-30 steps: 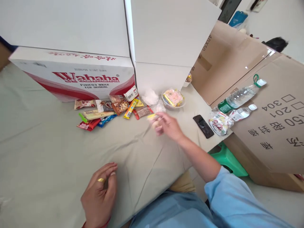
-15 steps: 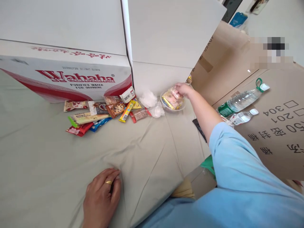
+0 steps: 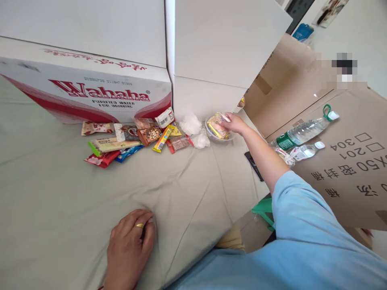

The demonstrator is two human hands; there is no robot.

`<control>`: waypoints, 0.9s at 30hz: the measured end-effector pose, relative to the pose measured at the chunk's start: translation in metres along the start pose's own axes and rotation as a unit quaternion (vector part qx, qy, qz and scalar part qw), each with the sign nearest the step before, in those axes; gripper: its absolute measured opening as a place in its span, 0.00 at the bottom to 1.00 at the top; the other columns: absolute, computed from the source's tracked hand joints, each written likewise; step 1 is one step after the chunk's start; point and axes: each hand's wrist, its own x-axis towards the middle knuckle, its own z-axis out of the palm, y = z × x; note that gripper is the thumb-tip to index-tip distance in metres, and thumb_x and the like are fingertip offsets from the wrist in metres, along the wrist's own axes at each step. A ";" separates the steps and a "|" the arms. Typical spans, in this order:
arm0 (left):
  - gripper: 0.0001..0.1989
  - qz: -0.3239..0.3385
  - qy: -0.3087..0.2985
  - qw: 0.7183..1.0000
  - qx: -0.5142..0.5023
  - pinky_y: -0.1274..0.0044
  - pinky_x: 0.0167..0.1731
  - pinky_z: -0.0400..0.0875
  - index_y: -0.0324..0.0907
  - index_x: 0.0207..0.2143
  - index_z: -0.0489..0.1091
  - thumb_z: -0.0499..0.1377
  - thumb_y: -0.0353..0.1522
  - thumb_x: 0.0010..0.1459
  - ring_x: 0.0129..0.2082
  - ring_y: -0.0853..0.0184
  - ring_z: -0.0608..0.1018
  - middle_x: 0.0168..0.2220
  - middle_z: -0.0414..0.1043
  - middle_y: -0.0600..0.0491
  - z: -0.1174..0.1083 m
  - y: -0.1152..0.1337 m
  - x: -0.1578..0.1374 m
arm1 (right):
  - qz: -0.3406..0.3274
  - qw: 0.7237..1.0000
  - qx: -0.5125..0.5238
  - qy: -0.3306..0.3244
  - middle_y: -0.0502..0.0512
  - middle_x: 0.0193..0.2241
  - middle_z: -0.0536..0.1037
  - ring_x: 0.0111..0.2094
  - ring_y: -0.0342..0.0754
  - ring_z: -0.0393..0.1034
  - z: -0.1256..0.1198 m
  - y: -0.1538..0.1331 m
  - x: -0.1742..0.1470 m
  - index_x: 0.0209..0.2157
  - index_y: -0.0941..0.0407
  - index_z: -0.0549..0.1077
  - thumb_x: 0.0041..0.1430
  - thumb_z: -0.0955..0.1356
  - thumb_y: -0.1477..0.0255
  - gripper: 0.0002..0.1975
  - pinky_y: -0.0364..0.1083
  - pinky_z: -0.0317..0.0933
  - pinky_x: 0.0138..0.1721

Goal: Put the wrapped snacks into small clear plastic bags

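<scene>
My left hand (image 3: 131, 243), with a gold ring on one finger, rests on the pale grey-green cloth (image 3: 184, 193). Its fingers are curled together and nothing shows in them. At the far right of the cloth, my right hand (image 3: 235, 122) is closed at the edge of a clear plastic bowl (image 3: 222, 138) full of wrapped snacks (image 3: 218, 125). The thumb lies over the wrappers; the other fingers are mostly hidden, so I cannot tell whether they grip a packet or the rim. Left of the bowl sit crumpled clear plastic bags (image 3: 191, 124).
Several snack packets, among them a yellow bar (image 3: 163, 138) and a cookie packet (image 3: 149, 135), lie before a Wahaha water carton (image 3: 105, 96). White boards (image 3: 208, 44) stand behind. A phone (image 3: 254, 166), water bottles (image 3: 304, 132) and a brown carton (image 3: 341, 161) are to the right.
My right hand, blurred over the snacks before, is now sharper and slightly lower at the bowl's edge. My left hand stays in place. The view has shifted slightly.
</scene>
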 end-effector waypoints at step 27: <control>0.12 -0.016 -0.017 1.000 0.006 0.66 0.43 0.70 0.42 0.40 0.76 0.52 0.34 0.69 0.43 0.56 0.78 0.42 0.79 0.46 0.001 -0.002 -0.001 | -0.139 0.964 -0.204 0.100 0.67 0.54 0.76 0.53 0.62 0.65 0.038 -0.005 -0.133 0.54 0.56 0.77 0.72 0.63 0.54 0.23 0.56 0.59 0.54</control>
